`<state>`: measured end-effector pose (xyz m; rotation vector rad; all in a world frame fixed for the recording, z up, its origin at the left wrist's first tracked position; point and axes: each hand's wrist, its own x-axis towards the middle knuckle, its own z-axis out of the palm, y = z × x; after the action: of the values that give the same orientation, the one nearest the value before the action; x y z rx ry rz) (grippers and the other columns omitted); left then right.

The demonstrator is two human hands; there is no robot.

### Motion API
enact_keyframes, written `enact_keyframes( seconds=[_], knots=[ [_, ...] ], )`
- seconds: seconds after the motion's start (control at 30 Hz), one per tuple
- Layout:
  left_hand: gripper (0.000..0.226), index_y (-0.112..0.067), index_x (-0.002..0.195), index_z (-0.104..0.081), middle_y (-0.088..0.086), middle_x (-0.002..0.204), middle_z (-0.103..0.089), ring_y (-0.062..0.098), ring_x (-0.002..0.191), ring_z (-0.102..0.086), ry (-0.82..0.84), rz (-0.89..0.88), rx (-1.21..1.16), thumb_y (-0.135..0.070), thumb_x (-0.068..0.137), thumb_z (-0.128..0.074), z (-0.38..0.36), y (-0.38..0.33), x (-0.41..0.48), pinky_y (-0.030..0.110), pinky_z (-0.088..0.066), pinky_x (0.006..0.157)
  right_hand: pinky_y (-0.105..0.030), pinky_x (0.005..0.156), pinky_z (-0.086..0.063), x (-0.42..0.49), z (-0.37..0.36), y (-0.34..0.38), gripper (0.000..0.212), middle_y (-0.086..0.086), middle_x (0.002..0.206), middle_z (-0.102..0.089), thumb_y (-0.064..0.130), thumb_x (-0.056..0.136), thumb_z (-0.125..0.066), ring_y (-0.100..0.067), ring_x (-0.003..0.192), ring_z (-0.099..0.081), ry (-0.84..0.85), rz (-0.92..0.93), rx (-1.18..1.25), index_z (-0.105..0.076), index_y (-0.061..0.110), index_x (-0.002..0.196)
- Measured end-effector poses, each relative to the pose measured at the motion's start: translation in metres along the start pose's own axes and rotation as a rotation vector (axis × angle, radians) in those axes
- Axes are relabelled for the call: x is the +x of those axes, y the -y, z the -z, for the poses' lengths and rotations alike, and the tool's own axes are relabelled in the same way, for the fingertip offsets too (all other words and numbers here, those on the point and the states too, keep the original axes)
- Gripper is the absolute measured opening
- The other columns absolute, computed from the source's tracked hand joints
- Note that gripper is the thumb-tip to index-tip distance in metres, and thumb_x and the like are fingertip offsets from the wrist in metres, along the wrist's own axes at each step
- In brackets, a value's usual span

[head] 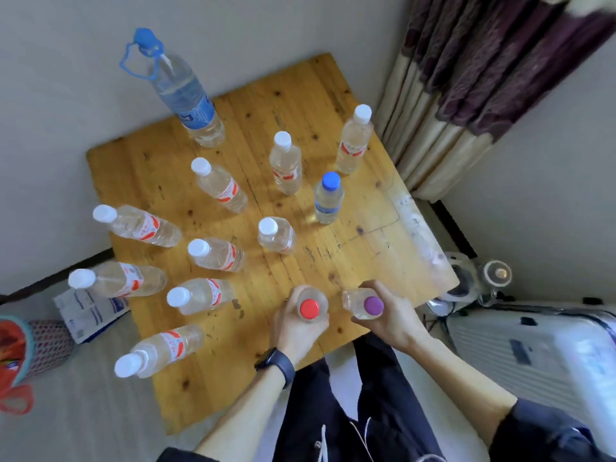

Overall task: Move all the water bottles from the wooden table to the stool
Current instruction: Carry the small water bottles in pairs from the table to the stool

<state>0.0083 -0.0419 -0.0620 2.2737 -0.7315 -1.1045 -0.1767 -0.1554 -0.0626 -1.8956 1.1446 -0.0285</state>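
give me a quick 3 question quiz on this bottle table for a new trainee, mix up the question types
1. True or false: the left hand grips the red-capped bottle.
2. How many bottles on the table have blue caps? A one, B two, C four.
3. Fill in: the right hand grips the bottle with the ___ cap.
Key: 1 true. 2 B, the big bottle at the far corner and the small bottle. 3 purple, as seen on the purple-capped bottle.
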Motion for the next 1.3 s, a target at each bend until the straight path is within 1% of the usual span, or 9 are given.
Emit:
enact_keyframes(
  seconds=[0.23,0.33,0.47,0.6,0.7,0.93,1.1,1.2,1.3],
  knots=[
    [0.057,-0.042,0.117,-0.052,-0.014,0.098,-0.071,0.019,0.092,-0.066,0.347,-0.410,0.309,-0.041,0.066,-0.077,-0.027,-0.039,-0.034,0.029,-0.051,0.073,-0.013,0.069,-0.039,-0.139,-0.013,-0.009,0.054,0.029,0.081,-0.056,0.035,0.067,-0.087,0.010,0.079,-0.052,-0.440,-0.335,0.287,-0.055,0.031,0.110],
    [0.067,-0.041,0.124,-0.048,-0.010,0.106,-0.069,0.022,0.098,-0.066,0.573,-0.618,0.500,-0.043,0.063,-0.074,-0.064,-0.064,-0.052,0.031,-0.053,0.076,-0.012,0.074,-0.040,-0.197,-0.023,-0.025,0.058,0.023,0.088,-0.057,0.036,0.066,-0.089,0.001,0.081,-0.050,-0.567,-0.476,0.327,-0.056,0.027,0.114],
    [0.061,-0.045,0.121,-0.044,-0.011,0.095,-0.066,0.019,0.090,-0.065,0.753,-0.853,0.709,-0.045,0.066,-0.070,-0.138,-0.099,-0.125,0.026,-0.050,0.073,-0.021,0.076,-0.047,-0.302,-0.042,-0.054,0.058,0.017,0.096,-0.063,0.035,0.062,-0.090,-0.011,0.084,-0.057,-0.810,-0.689,0.455,-0.054,0.034,0.108],
    [0.057,-0.040,0.121,-0.048,-0.017,0.097,-0.064,0.011,0.087,-0.062,0.934,-1.054,0.844,-0.039,0.069,-0.073,-0.212,-0.103,-0.228,0.018,-0.038,0.071,-0.016,0.067,-0.047,-0.418,-0.074,-0.076,0.052,0.017,0.088,-0.064,0.033,0.059,-0.088,-0.006,0.077,-0.059,-1.106,-0.850,0.592,-0.053,0.035,0.097],
    [0.055,-0.042,0.114,-0.048,-0.019,0.093,-0.066,0.008,0.082,-0.062,1.073,-1.169,0.884,-0.043,0.066,-0.073,-0.261,-0.083,-0.315,0.019,-0.044,0.071,-0.015,0.065,-0.045,-0.506,-0.102,-0.086,0.049,0.016,0.086,-0.064,0.033,0.061,-0.087,-0.003,0.078,-0.058,-1.274,-0.953,0.682,-0.053,0.034,0.095],
    [0.051,-0.043,0.098,-0.046,-0.012,0.083,-0.067,0.016,0.077,-0.064,1.364,-1.385,1.089,-0.053,0.056,-0.072,-0.353,-0.030,-0.534,0.033,-0.056,0.070,-0.026,0.070,-0.051,-0.712,-0.169,-0.112,0.055,0.011,0.074,-0.065,0.045,0.054,-0.085,-0.012,0.069,-0.057,-1.419,-1.209,0.764,-0.049,0.034,0.094],
    [0.053,-0.039,0.094,-0.051,-0.013,0.083,-0.067,0.016,0.078,-0.065,1.486,-1.612,1.207,-0.053,0.048,-0.075,-0.415,-0.006,-0.681,0.035,-0.057,0.069,-0.023,0.072,-0.049,-0.838,-0.201,-0.120,0.046,0.017,0.082,-0.068,0.051,0.056,-0.084,-0.007,0.082,-0.067,-1.586,-1.398,0.767,-0.051,0.045,0.088],
    [0.052,-0.042,0.099,-0.049,-0.014,0.088,-0.064,0.019,0.082,-0.061,1.593,-1.823,1.245,-0.054,0.054,-0.073,-0.454,0.006,-0.771,0.032,-0.054,0.071,-0.018,0.077,-0.044,-0.907,-0.206,-0.119,0.055,0.024,0.101,-0.066,0.044,0.060,-0.086,-0.001,0.093,-0.063,-1.735,-1.487,0.689,-0.051,0.052,0.102],
    [0.055,-0.042,0.104,-0.051,-0.012,0.093,-0.065,0.020,0.084,-0.061,1.685,-1.999,1.228,-0.059,0.057,-0.072,-0.495,0.018,-0.865,0.030,-0.053,0.072,-0.026,0.082,-0.049,-0.981,-0.203,-0.125,0.050,0.017,0.102,-0.068,0.048,0.058,-0.084,-0.007,0.095,-0.064,-1.821,-1.587,0.644,-0.052,0.052,0.096]
  ],
)
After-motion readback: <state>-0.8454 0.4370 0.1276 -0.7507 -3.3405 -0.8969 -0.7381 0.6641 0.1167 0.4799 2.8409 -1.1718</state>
